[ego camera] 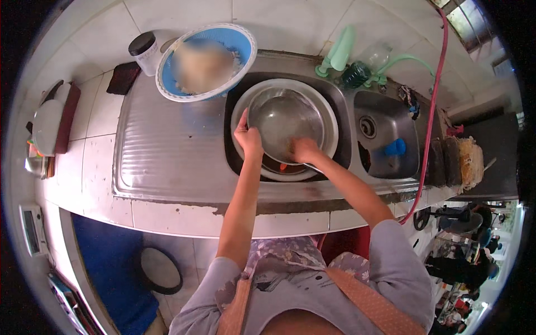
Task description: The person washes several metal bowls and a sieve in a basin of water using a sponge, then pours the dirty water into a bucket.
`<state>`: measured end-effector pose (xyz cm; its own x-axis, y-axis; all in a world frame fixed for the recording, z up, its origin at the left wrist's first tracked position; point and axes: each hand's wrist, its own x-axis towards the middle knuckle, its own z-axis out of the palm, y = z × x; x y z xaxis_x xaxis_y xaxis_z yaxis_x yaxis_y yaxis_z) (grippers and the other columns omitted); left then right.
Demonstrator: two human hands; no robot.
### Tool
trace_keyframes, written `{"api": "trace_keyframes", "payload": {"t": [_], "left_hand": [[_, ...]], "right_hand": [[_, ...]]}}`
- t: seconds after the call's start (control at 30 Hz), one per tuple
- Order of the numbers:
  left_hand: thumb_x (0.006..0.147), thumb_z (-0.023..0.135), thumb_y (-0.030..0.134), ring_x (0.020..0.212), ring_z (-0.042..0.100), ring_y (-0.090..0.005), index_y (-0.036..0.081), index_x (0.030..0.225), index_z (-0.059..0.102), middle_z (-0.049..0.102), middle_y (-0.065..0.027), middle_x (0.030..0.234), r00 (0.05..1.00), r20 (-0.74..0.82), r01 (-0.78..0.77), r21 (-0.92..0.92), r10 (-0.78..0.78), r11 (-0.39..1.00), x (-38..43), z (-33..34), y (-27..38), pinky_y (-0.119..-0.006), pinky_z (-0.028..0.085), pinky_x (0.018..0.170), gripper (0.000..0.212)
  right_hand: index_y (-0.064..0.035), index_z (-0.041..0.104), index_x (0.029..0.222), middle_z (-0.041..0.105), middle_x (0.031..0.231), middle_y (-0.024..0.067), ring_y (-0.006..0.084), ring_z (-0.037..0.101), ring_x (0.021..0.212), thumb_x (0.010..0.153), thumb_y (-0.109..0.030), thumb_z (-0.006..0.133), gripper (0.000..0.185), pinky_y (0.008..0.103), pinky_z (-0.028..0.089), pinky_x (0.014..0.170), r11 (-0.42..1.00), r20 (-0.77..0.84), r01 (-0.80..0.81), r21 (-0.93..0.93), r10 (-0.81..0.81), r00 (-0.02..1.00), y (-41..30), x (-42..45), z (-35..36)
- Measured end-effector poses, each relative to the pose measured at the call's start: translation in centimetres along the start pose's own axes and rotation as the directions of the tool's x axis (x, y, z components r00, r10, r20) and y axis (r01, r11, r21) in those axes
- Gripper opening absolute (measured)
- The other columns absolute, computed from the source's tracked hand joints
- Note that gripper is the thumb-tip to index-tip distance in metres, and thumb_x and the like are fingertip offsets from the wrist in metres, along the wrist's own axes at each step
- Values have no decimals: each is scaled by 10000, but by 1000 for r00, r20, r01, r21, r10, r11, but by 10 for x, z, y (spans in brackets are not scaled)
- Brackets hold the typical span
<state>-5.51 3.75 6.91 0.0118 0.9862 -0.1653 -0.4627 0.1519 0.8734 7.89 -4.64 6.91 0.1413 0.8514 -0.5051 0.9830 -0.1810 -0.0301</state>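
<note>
In the steel sink, a large metal basin (pixel 333 130) sits in the bigger bowl. Over it is a smaller round metal pan (pixel 274 115), tilted, with a handle at its lower right. My left hand (pixel 250 136) grips the pan's left rim, thumb and fingers around it. Inside the pan near the lower rim, my right hand (pixel 302 150) presses down; its fingers are bent, and something yellowish shows by them. Below the pan, a small orange piece (pixel 283 166) lies in the dark contents of the basin.
A blue and white plastic basket (pixel 167 86) with white bits and a blurred item stands behind left, beside a dark-lidded jar (pixel 146 54). The small sink bowl (pixel 387 130) at right holds a blue cup (pixel 395 147). A red hose (pixel 432 109) hangs across the right side.
</note>
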Motion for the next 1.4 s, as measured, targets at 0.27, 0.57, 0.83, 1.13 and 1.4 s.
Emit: {"api": "trace_keyframes", "payload": {"t": [0.27,0.57,0.83,1.13,1.4], "left_hand": [[796,448,-27,729,505,-71,-26,1161,456,568,-94,967,991,53,109,223,-124,969,-3,-5,20,-182,413,653,365],[592,316,-149,1128,406,-217,-39,1199,394,485,-159,1148,956,293,-149,384,33,911,13,-9,6,-255,262,945,622],[591,366,-179,1053,478,-198,-19,1115,490,530,-160,1106,956,238,-256,405,170,878,14,-23,7,-289,350,896,562],[549,416,-180,943,555,-201,-20,1095,498,572,-183,1009,948,19,-288,473,317,833,7,-25,-13,-263,408,798,575],[556,396,-146,930,506,-365,19,1024,539,556,-197,970,911,-180,-265,433,371,862,-12,-1,-14,-385,399,814,516]], "right_hand": [[-21,441,1078,520,1011,133,218,481,964,787,-37,469,292,301,356,828,113,-384,383,917,-9,923,-73,34,8],[-62,467,1068,472,1041,117,241,448,964,751,15,490,326,345,355,816,764,-826,349,543,410,387,-55,118,-41],[-39,500,979,504,917,177,331,504,850,842,-183,423,213,405,403,741,898,-730,344,274,-38,682,-41,95,-62],[17,473,982,442,1022,187,339,459,936,803,-149,503,246,406,396,785,991,-728,-117,-61,36,684,60,72,-16],[-3,440,1123,376,1200,181,347,409,1050,856,-211,385,343,424,361,856,929,-538,-252,-270,71,840,65,-16,53]]}}
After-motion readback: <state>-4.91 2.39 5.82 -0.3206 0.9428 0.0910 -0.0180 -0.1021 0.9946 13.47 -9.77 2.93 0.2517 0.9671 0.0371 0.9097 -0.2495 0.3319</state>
